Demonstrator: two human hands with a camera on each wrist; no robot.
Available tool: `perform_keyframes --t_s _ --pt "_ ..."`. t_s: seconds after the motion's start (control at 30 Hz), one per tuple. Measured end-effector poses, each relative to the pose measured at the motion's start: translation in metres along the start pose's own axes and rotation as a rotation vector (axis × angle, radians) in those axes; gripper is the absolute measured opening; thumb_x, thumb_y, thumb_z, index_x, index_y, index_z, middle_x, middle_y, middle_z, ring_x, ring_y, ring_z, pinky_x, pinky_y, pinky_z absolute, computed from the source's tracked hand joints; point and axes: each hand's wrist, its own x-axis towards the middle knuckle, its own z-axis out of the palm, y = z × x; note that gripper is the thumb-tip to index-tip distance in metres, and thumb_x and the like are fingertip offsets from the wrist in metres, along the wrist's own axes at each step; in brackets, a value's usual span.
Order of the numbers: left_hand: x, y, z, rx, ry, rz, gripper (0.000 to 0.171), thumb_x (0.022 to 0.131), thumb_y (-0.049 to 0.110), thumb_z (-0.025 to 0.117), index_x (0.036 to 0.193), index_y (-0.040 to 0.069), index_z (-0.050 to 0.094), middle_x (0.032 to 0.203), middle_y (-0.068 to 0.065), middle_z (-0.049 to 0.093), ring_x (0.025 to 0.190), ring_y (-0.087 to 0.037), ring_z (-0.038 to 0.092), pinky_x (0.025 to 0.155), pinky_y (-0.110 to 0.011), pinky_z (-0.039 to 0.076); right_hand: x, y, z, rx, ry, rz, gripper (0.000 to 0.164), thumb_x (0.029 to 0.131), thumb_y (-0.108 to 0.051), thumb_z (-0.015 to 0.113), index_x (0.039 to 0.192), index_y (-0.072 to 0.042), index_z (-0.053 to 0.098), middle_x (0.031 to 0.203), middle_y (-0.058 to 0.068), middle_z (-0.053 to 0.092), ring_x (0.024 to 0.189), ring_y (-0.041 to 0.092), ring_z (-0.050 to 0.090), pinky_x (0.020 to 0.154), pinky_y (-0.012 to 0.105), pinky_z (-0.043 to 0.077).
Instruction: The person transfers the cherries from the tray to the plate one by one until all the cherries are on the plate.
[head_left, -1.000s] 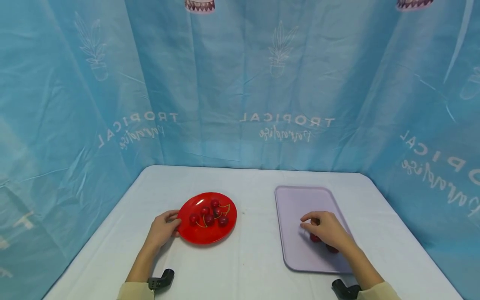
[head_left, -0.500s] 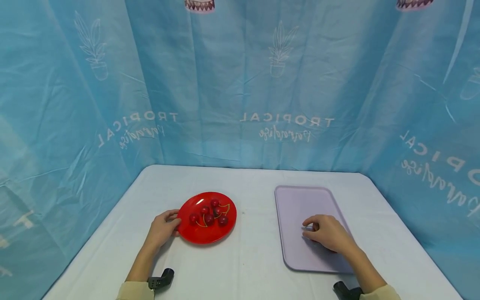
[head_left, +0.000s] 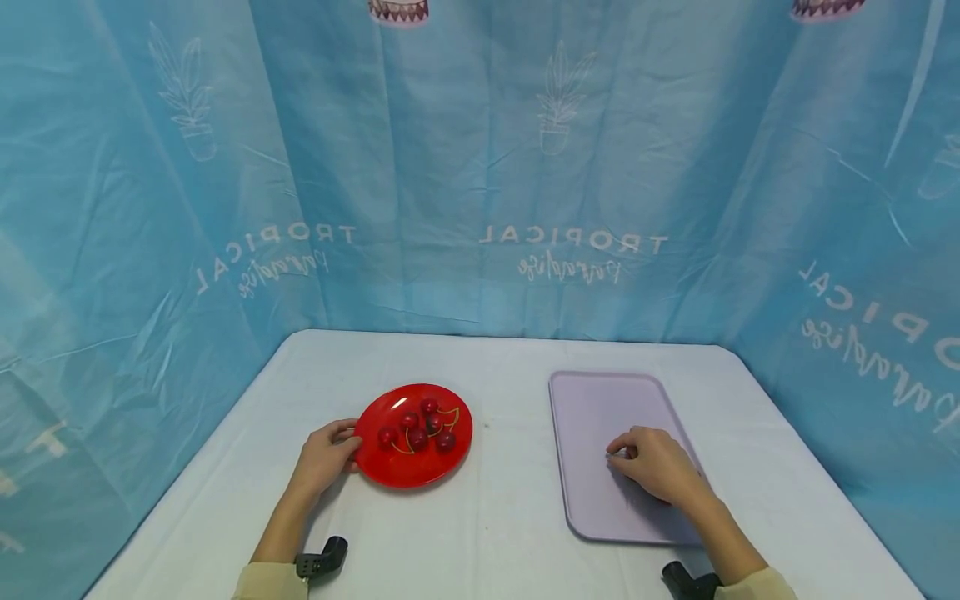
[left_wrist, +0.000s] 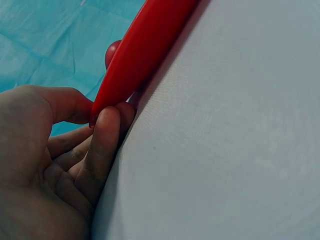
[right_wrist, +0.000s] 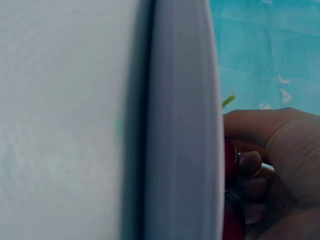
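Note:
My left hand (head_left: 324, 454) pinches the left rim of a round red plate (head_left: 390, 473). In the left wrist view, the plate's edge (left_wrist: 145, 45) lies between the thumb and fingers (left_wrist: 102, 140), tilted a little off the white cloth. Several dark red cherries (head_left: 417, 438), some with green stems, lie on the plate. Low over the pale purple tray (head_left: 600, 400) is my right hand (head_left: 656, 467), its thumb and index fingertips near each other. The right wrist view shows red cherries (right_wrist: 231, 162) at its curled fingers and a stem tip (right_wrist: 228, 101) above. The tray wall hides whether the fingertips grip the stem.
A white cloth covers the table (head_left: 510, 517), with the plate left of centre and the tray on the right. Blue printed curtains (head_left: 480, 167) enclose the back and sides. Both wrists wear black camera mounts (head_left: 322, 560).
My right hand has lowered over the cherries on the tray, hiding them from the head view. Its thumb and index parted, then drew closer together. The left hand and plate have stayed put.

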Motion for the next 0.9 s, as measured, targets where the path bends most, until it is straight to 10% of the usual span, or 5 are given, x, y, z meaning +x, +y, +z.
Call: perform_keyframes --t_s 0.53,0.9 --pt "0.003 0.002 -0.001 -0.008 -0.001 0.000 0.041 0.093 0.016 0.057 0.131 0.001 0.053 0.119 -0.021 0.060 0.065 -0.019 0.063 0.062 -0.026 0.055 -0.002 0.009 -0.004 -0.011 0.058 0.012 0.019 0.075 -0.016 0.079 0.092 -0.009 0.075 0.074 -0.004 0.055 0.067 0.013 0.048 0.060 0.032 0.041" --pt "-0.003 0.002 0.000 0.001 0.004 0.004 0.043 0.092 0.016 0.059 0.131 0.000 0.052 0.118 -0.021 0.059 0.066 -0.018 0.063 0.062 -0.025 0.055 -0.008 0.013 -0.014 0.000 0.072 0.183 0.021 0.076 -0.025 0.079 0.089 -0.010 0.072 0.077 -0.002 0.060 0.071 0.017 0.054 0.062 0.035 0.045"
